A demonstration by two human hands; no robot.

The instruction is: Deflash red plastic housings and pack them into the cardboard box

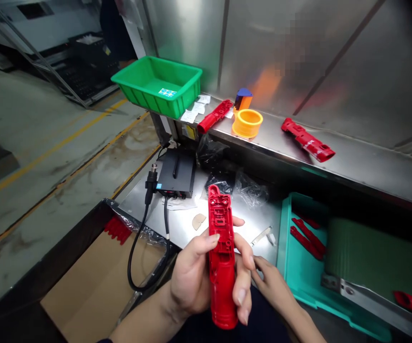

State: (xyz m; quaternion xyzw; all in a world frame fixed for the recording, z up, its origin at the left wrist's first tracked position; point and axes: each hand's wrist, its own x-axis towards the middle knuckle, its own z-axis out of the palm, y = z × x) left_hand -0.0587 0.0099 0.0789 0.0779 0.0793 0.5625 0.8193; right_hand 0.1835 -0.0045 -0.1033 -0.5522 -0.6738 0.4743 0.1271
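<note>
Red plastic housing [220, 224] upright, ribbed inner face showing, near centre; left hand [191, 281] wrapped round it, thumb on edge; right hand [272, 286] loose, fingers slightly apart, just beside it (contact unclear). Right: teal tray [283, 238] with red strips [308, 236]. Far: green crate [145, 95] on steel shelf [370, 176].
</note>
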